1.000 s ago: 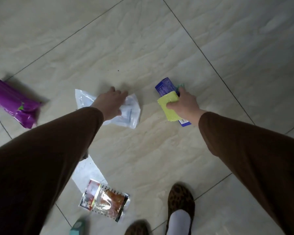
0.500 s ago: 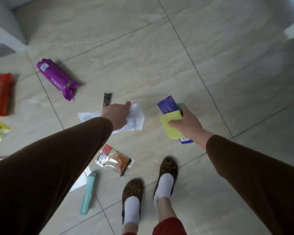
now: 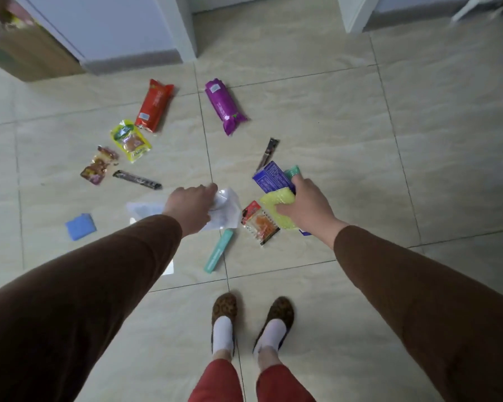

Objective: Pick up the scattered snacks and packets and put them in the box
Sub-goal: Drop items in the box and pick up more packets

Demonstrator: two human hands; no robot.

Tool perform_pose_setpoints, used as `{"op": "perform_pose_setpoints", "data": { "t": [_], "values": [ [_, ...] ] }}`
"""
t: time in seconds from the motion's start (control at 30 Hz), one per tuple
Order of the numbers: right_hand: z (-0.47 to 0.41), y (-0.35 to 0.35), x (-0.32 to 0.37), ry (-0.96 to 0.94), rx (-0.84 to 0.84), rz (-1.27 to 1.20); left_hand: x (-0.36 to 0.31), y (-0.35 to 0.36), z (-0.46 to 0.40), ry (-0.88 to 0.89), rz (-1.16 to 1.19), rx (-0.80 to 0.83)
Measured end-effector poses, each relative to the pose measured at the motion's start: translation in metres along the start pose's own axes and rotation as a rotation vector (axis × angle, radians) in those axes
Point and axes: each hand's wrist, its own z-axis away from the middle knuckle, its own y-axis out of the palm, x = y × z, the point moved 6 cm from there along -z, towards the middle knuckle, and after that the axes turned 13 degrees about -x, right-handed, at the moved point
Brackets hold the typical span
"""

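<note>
The person has straightened up since a second ago, and both hands have come off the floor loaded — the left hand (image 3: 190, 208) is closed around a clear plastic packet (image 3: 225, 208), the right hand (image 3: 305, 208) clamped on a blue box (image 3: 270, 177) and a yellow packet (image 3: 278, 203). The wider view now shows the cardboard box (image 3: 26, 50) at far left, well apart, and plenty left on the tiles — a purple packet (image 3: 224, 107), a red packet (image 3: 154, 105), a teal bar (image 3: 218, 253). Carrying this load to the box looks next.
</note>
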Motion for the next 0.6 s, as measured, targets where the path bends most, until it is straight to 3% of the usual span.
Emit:
{"op": "perform_pose_setpoints", "data": {
  "t": [0.27,0.6],
  "values": [
    [0.043,0.075,0.178,-0.134,0.067,0.087,0.157,-0.003,0.128,-0.167,0.042,-0.016],
    [0.086,0.213,0.439,-0.150,0.099,0.115,0.429,-0.022,0.254,-0.201,0.018,-0.042]
  ]
}}
